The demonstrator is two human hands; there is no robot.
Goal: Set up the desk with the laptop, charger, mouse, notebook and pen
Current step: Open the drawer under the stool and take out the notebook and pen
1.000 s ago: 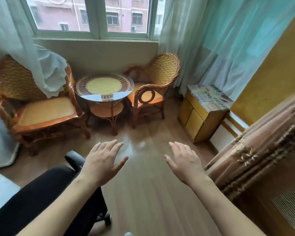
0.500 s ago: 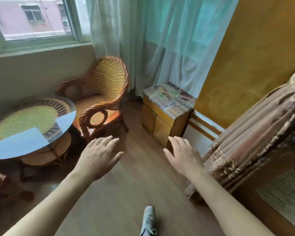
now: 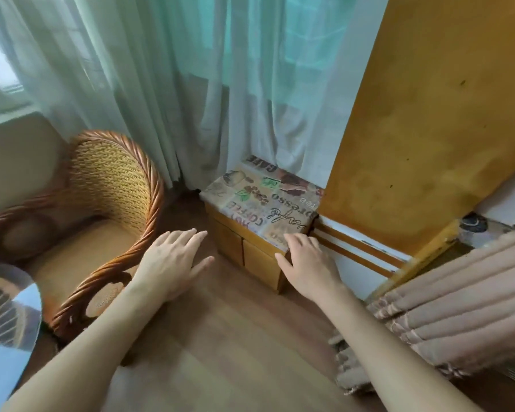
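Above a wooden floor point(image 3: 220, 337): one wicker chair point(image 3: 101, 203), one cabinet point(image 3: 250, 251), two empty, spread-fingered hands, left point(image 3: 173, 263) and right point(image 3: 309, 263).

glass table point(image 3: 9, 337) cut off at left edge, wicker chair point(image 3: 107, 203) blurred

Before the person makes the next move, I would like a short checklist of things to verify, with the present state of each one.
1. Left hand free: ok, open, palm down, holding nothing.
2. Right hand free: ok, open and empty, held in front of the small cabinet.
3. Laptop, charger, mouse, notebook, pen located: not ok, none is in view.
4. Desk located: not ok, no desk is in view.
5. Cabinet top free of items: ok, only the printed cover shows.
6. Floor ahead passable: ok between the wicker chair and the brown curtain.
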